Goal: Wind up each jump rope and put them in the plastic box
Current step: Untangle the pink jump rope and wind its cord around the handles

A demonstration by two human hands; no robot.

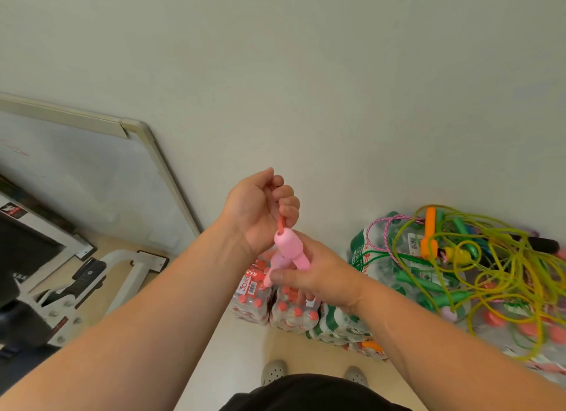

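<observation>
Handles of a pink jump rope (291, 248) are held in the air by the right hand (318, 276), thumb and fingers pinching them. The left hand (257, 211), fingers curled, grips its coral cord (281, 224) just above the handles. To the right, tangled jump ropes (453, 253) lie heaped on packs of bottled water (294, 315) by the wall (337, 74).

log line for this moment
left hand grips red cord | right hand holds pink handles | rope pile untouched | box not in view
</observation>
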